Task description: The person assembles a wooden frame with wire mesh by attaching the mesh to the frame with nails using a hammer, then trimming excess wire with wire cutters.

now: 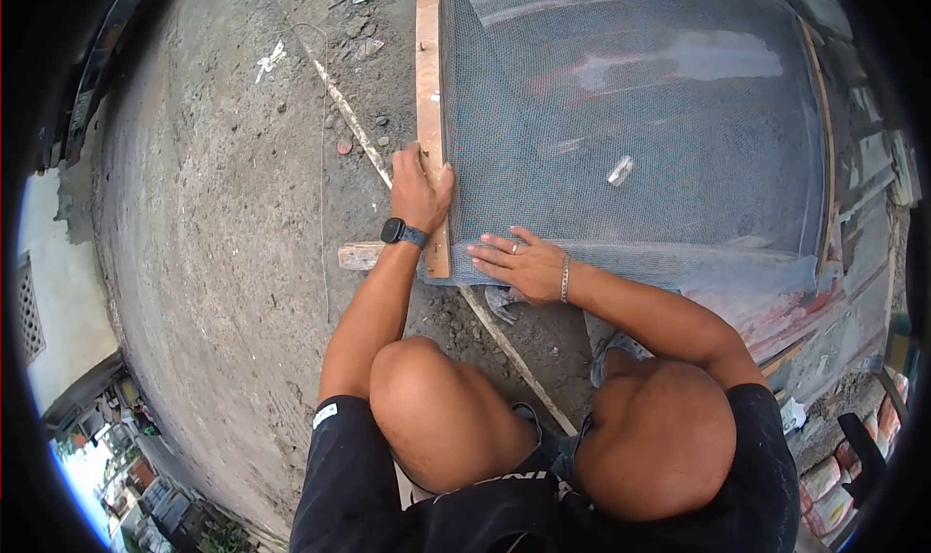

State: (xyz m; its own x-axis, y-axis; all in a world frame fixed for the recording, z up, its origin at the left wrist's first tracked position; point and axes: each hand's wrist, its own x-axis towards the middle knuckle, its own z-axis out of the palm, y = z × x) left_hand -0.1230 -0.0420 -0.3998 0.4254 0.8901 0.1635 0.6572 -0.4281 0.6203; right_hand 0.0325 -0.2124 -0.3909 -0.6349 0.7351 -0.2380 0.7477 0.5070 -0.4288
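Note:
My left hand, with a dark watch on its wrist, grips the near part of a long wooden strip. Several nails stick up from that strip, which runs along the left edge of a blue-grey mesh screen. Palm down, my right hand lies on the near edge of the mesh with its fingers stretched out. A small white packet rests on the mesh, up and right of this hand. Just below the mesh edge, a grey claw-shaped object lies partly covered on the ground.
A short wood block pokes out left of the strip. A thin pale stick lies slantwise across the rough ground. Another wooden strip edges the mesh at right. Filled sacks stand at the lower right.

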